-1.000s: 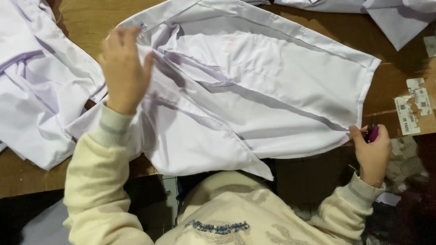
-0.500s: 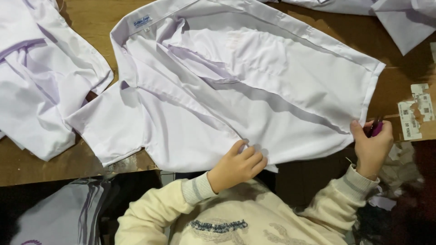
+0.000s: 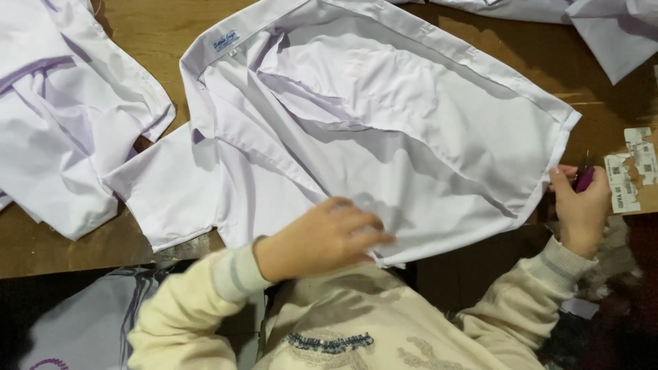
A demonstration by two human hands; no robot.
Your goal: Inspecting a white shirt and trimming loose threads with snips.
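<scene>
Head view: left hand (image 3: pixel 322 236) lies flat, smoothing the white shirt (image 3: pixel 384 130) on the desk (image 3: pixel 144 27); right hand (image 3: pixel 579 205) pinches its hem, clutching purple snips (image 3: pixel 585 179).

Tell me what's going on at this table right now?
A person in a cream sweater has a white shirt spread open on a brown table. The left hand rests on the shirt's near hem, while the right hand sits at the shirt's right edge, gripping a small purple tool. More white garments lie to the left, and paper tags to the right.
</scene>
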